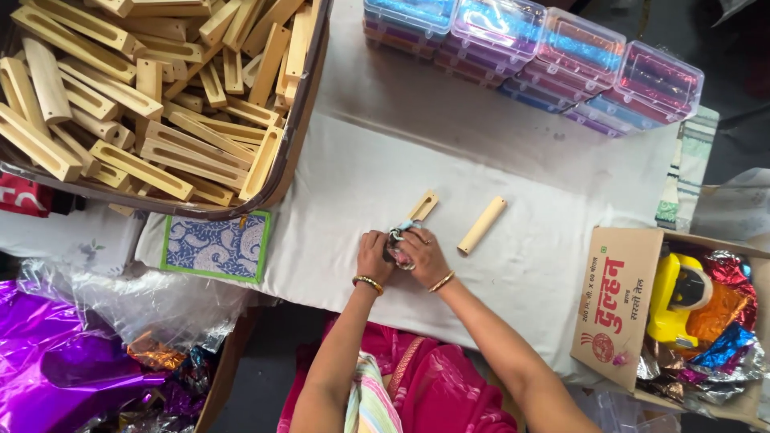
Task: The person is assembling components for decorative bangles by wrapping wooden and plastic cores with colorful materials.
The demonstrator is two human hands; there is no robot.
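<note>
My left hand (374,253) and my right hand (423,255) meet on the white cloth, both closed around the near end of a pale wooden slotted piece (423,205) with a crumpled bit of shiny foil (399,233) between the fingers. The far end of the wooden piece sticks out past my fingertips. A second pale wooden piece, rounded and plain-sided (482,224), lies loose on the cloth just to the right, untouched.
A big basket (293,136) heaped with similar wooden pieces sits at upper left. Stacked clear plastic boxes (577,60) line the far edge. A cardboard box (622,297) with foil and a yellow tape dispenser (678,301) is at right; purple foil sheets (56,361) lie at lower left.
</note>
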